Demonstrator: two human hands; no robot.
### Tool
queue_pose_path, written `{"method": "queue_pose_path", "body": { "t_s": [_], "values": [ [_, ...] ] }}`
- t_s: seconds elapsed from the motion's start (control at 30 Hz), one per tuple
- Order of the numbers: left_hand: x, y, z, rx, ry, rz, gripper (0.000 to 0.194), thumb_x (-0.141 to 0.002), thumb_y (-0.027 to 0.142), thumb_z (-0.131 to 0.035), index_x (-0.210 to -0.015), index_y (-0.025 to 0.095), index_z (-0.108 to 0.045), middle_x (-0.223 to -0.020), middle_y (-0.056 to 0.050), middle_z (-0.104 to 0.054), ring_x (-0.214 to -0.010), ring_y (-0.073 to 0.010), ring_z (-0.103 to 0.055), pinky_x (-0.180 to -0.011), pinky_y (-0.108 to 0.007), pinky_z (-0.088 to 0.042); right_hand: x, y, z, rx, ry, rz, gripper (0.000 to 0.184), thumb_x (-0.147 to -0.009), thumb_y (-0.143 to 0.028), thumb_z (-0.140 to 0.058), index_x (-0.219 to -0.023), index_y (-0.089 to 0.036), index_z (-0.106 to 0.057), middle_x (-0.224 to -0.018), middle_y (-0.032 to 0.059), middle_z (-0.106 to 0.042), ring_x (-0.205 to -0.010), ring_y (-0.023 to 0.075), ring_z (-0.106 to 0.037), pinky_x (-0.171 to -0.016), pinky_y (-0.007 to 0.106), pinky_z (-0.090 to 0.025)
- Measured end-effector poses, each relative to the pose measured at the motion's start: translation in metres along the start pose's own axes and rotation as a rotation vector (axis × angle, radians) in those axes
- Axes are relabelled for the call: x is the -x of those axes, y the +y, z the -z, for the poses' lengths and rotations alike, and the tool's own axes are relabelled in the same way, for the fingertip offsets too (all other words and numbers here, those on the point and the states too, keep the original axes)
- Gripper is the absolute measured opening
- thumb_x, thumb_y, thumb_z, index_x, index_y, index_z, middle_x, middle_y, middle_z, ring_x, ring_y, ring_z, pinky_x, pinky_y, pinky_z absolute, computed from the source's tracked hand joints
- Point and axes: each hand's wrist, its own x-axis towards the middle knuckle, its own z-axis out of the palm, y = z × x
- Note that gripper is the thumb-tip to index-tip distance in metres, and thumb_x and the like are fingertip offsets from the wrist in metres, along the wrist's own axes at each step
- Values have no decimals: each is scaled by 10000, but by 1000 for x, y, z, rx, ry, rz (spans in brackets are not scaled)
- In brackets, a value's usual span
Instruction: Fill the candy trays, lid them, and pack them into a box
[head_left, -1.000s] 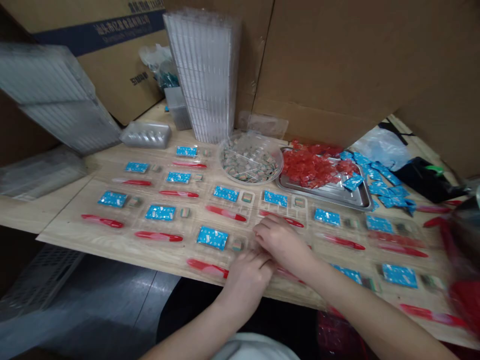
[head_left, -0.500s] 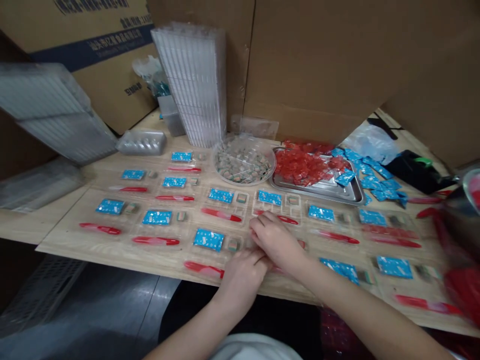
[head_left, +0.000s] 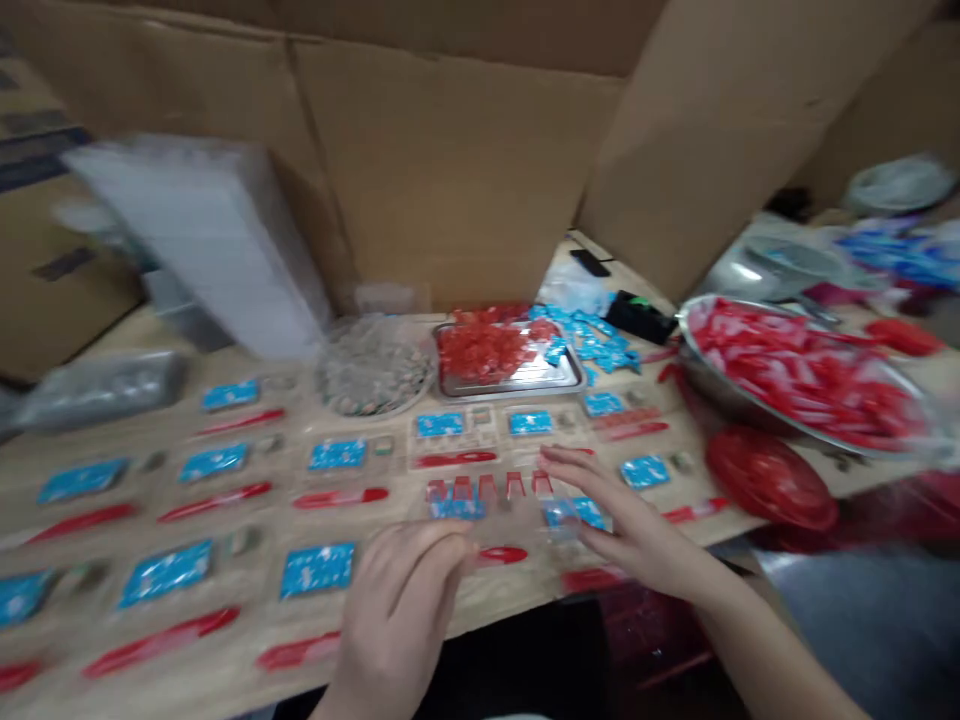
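From my feed, the desk (head_left: 517, 592) is largely covered with laid-out sets; the tray stack (head_left: 202, 240) is badly blurred. Stock is plentiful: metal bowl (head_left: 701, 375) heaped with red pens (head_left: 795, 375), its right end smeared; metal tray (head_left: 540, 387) of loose red pieces (head_left: 480, 345); round tub (head_left: 352, 345), contents hazy. Right hand (head_left: 630, 515) is open, fingers apart; left hand (head_left: 409, 590) is curled, can't tell whether it's gripping anything. Most sets show a blue packet (head_left: 319, 570) and a pen, many a small block (head_left: 384, 445), so I'd call those three done. A red row (head_left: 487, 487) sits between the hands, just beyond the left fingertips; the upper-right set seems to have one too. Elsewhere I see none, so probably mostly left. Clear plastic edges near the hands unreadable; leftmost sets cut off.
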Motion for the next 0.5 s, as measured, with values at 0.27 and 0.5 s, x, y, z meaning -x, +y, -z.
{"method": "queue_pose_path", "body": {
  "t_s": [0.27,0.5],
  "values": [
    [-78,34,-74,452,-281,376,104,-845,243,-549,-846,198,-642,-872,-18,-687,-817,-156,-641,-724,-272,-517,57,35,23,-533,582,-466,344,-777,-355,-636,-1081,-195,-619,-888,60,-685,-780,182,-645,-648,304,-541],
    [-101,52,-195,739,-665,561,435,-733,30,-583,-1147,165,-579,-950,-46,-673,-719,-105,-639,-657,-232,-526,105,94,34,-640,937,-796,504,-707,-461,-673,-1083,-139,-577,-791,60,-660,-635,155,-608,-582,297,-514]
  ]
}}
